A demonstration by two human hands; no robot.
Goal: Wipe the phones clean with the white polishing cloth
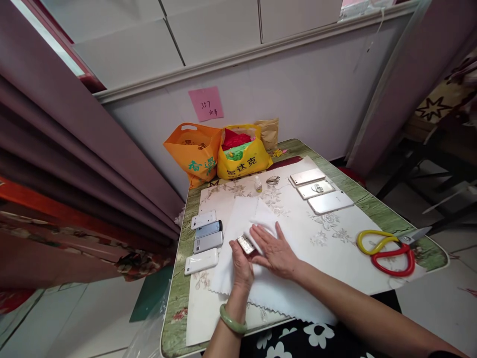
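Observation:
My left hand (242,266) is closed around a small rectangular block (245,244) with a pale, printed face and dark edges; its exact kind is too small to tell. My right hand (278,252) lies flat with fingers stretched out on a white cloth (242,216), just right of the block. The zigzag-edged cloth is spread under both hands. To the left, several phones lie in a column, among them a grey phone (208,242) and a white phone (201,261). A small bottle (258,185) stands beyond the cloth.
Three phones, including a silver phone (331,202), lie at the right back. Large scissors (395,248) with yellow and red handles rest near the right edge. An orange bag (194,154), a yellow bag (244,159) and glasses (273,180) are at the back.

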